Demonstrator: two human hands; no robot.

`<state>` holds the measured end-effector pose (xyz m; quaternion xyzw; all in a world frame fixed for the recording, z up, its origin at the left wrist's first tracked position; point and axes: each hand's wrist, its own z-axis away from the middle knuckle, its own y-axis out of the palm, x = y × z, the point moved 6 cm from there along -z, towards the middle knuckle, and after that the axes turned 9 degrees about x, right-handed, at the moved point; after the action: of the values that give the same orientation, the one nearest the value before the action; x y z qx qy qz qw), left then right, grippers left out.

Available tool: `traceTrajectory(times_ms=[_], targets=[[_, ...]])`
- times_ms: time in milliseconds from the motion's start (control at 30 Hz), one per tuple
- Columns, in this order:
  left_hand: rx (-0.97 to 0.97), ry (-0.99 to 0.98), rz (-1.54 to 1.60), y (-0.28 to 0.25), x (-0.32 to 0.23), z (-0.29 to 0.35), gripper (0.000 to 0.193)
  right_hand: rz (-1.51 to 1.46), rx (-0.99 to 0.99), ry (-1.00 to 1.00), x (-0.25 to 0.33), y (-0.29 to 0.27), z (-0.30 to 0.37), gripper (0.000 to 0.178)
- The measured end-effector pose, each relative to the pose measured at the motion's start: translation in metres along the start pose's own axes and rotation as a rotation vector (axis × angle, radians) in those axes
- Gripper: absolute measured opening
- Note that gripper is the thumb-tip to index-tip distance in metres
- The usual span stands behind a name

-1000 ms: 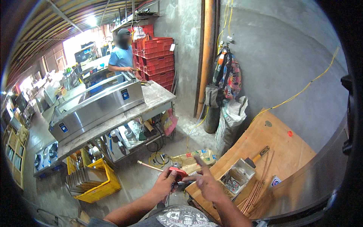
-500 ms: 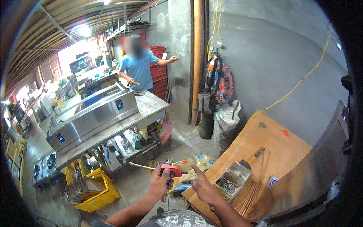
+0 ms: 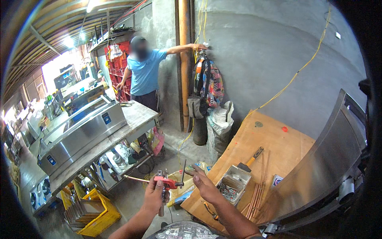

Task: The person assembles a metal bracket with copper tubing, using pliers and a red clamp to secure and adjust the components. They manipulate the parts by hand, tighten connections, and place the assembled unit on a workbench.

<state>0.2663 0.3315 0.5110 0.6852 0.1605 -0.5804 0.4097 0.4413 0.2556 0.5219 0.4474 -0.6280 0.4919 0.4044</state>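
My left hand (image 3: 152, 196) is closed around a red flaring tool (image 3: 170, 183), held in front of my body. Its metal clamping bar (image 3: 161, 207) stands roughly upright, passing by my fingers. A thin copper tube (image 3: 136, 178) sticks out of the tool to the left. At the right end of the tool's screw, a slim turning handle (image 3: 183, 172) points upward. My right hand (image 3: 207, 189) is just right of that handle, fingers stretched out and apart, gripping nothing. Whether a fingertip touches the handle I cannot tell.
Right of me, a wooden board (image 3: 274, 133) bears a metal box of fasteners (image 3: 234, 182), a hammer (image 3: 251, 159) and copper tubes (image 3: 256, 199). A curved metal sheet (image 3: 318, 175) borders it. Left are a steel appliance (image 3: 83, 135) on a workbench and a yellow crate (image 3: 104, 217). A co-worker (image 3: 145, 75) stands beyond.
My view has swung right. The tool's turning handle now stands upright beside my right hand, whose fingers have shifted. The co-worker's arm now reaches out to the cords on the wall.
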Motion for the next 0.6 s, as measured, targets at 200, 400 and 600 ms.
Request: traceTrajectory(times_ms=[200,400,600], targets=[[-0.028,-0.017,0.009,-0.006,0.010,0.003,0.031,0.070,0.179,-0.267,0.060,0.017,0.008,0.056],[0.044,0.080,-0.115,-0.002,0.003,-0.002,0.033,-0.485,-0.155,-0.098,0.014,0.008,-0.001,0.062],[0.064,0.089,-0.178,-0.001,0.001,0.000,0.034,-0.776,-0.032,-0.130,0.027,0.022,-0.009,0.067]])
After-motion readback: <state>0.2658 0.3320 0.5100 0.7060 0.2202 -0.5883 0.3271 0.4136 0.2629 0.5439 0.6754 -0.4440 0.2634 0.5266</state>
